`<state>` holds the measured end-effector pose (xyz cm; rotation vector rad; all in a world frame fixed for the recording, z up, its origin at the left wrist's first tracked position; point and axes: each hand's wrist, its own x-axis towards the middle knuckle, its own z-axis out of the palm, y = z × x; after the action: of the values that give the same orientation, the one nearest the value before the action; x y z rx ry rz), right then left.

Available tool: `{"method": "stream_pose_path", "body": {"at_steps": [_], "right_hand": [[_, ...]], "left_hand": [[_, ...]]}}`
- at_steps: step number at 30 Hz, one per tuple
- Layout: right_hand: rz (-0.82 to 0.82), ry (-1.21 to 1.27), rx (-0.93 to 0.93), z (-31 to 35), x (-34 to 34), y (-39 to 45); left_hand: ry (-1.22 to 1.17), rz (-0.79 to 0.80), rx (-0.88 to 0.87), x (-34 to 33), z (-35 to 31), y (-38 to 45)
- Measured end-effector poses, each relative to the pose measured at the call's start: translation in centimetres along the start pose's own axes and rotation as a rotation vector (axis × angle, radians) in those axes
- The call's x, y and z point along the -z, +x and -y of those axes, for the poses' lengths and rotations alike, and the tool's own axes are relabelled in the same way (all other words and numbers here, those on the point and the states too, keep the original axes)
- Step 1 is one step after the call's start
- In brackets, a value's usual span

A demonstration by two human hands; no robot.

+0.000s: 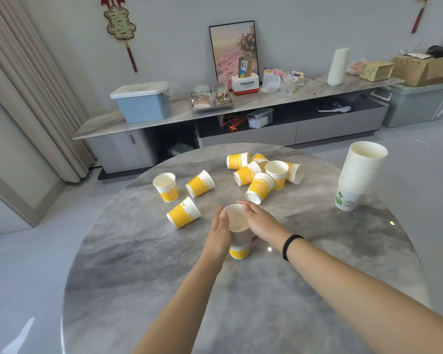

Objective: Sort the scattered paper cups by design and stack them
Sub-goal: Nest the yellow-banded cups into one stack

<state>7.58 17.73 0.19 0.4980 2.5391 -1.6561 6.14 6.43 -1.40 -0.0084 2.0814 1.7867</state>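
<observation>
yellow stack (238, 238) | left hand (219, 233), right hand (260, 223) cupping it

The word "LUCKY" is showing in yellow-orange capitals on the white band of several yellow striped paper cups on the table: on the upright cup (166, 187) at centre left, on the tipped cup (200, 183) beside it, and on a lying cup (260, 187) in the cluster at centre. "Panasonic" is reading in dark letters on the white and red box (245, 84) on the sideboard at upper centre. The script on the green-print cup (347, 200) at the right is staying too small to read.
</observation>
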Motion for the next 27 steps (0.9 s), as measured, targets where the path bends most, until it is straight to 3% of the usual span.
{"method": "stream_pose_path", "body": {"at_steps": [4, 8, 11, 16, 19, 23, 27], "right_hand": [[0.017, -0.049, -0.105, 0.4, 0.9, 1.3], [-0.035, -0.126, -0.060, -0.1, 2.1, 4.6], [-0.140, -0.213, -0.023, -1.3, 2.8, 8.5], [-0.348, -0.428, 0.029, -3.3, 3.3, 13.8], [-0.378, -0.614, 0.028, -3.7, 3.8, 15.3], [-0.325, -0.635, -0.038, -4.0, 4.3, 16.5], [-0.331, -0.605, -0.024, -4.0, 4.4, 16.0]], "left_hand": [[0.069, 0.030, -0.019, 0.7, -0.1, 0.2], [0.236, -0.141, -0.112, 2.7, -1.4, 2.5], [0.523, -0.248, -0.156, 4.6, -2.3, 6.4], [1.022, -0.176, -0.016, 5.7, -1.7, 11.8], [1.199, -0.133, 0.056, 6.3, -0.7, 13.9], [1.361, -0.149, 0.010, 6.5, 0.4, 14.5], [1.239, -0.184, -0.055, 6.2, 0.3, 14.1]]}}
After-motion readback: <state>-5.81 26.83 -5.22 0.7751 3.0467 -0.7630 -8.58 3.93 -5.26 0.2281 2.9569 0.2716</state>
